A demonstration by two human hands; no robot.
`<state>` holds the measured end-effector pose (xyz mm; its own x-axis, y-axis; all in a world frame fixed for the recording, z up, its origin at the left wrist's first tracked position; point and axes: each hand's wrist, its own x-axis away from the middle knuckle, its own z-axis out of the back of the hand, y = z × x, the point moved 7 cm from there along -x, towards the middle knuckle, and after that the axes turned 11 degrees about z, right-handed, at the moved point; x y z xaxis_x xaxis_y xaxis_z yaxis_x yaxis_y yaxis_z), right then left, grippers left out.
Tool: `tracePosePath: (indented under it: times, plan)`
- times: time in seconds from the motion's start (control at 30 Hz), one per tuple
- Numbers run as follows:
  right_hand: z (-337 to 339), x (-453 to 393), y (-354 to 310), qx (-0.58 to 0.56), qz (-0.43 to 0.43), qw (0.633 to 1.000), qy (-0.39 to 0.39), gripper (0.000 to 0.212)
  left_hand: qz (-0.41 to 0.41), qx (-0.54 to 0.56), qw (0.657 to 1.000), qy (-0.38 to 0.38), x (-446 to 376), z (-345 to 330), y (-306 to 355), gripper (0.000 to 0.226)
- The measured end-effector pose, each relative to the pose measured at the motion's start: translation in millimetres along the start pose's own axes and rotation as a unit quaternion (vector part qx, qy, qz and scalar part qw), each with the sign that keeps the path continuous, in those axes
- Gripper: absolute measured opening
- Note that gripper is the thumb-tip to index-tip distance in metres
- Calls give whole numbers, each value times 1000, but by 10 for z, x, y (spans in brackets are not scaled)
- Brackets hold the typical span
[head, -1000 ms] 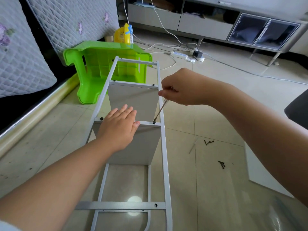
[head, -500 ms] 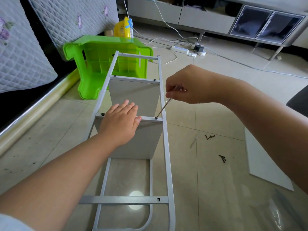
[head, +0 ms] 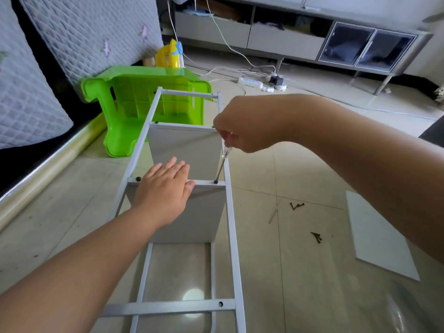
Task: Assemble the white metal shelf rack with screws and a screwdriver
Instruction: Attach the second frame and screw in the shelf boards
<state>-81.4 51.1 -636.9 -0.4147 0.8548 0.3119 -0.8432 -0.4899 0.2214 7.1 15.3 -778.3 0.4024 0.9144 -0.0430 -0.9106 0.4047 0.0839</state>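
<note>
Both forearms are bare and are extended forward from the lower corners of the view. The left hand (head: 163,191) is laid palm down, its fingers straight and held close together, the thumb spread out to the right. The right arm is reached in from the right with the wrist bent downward. The right hand (head: 242,126) is held higher and farther forward than the left, its fingers curled tightly and pinched around a thin screwdriver (head: 222,162) pointing downward.

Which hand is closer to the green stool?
The right hand: it is up by the rack's far end, just right of the green stool. The left hand presses a shelf nearer the person.
</note>
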Motion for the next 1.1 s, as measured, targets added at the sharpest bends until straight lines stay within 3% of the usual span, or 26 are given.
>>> tracePosePath:
  times: [0.2, 0.4, 0.53, 0.67, 0.77, 0.83, 0.93, 1.0, 1.1]
  plan:
    - [38, -75, -51, 36, -51, 998, 28, 41, 0, -1, 1000, 3, 12, -4, 1, 92]
    - [-63, -67, -80, -49, -34, 998, 3, 27, -5, -4, 1000, 12, 25, -24, -13, 100]
    - [-84, -43, -125, -41, -14, 999, -21, 10, 2, -17, 1000, 9, 13, -18, -4, 79]
    - [-1, -81, -125, 20, -24, 999, 8, 42, 4, -21, 1000, 1, 25, -16, -1, 73]
    - [-8, -117, -111, 24, -47, 998, 18, 46, 4, -30, 1000, -3, 24, -35, 5, 59]
    - [-29, -142, -112, 5, -47, 999, 20, 42, 4, -29, 1000, -1, 19, -31, 2, 60]
    - [-40, -148, -164, -62, -14, 998, 26, 11, 3, -20, 1000, -2, 34, -9, 6, 76]
    - [-59, -133, -185, -86, 4, 996, 18, 3, 1, -22, 1000, -2, 39, -16, 3, 76]
    - [-67, -100, -136, -91, 3, 996, 22, 14, 1, -22, 1000, -2, 34, -14, -7, 66]
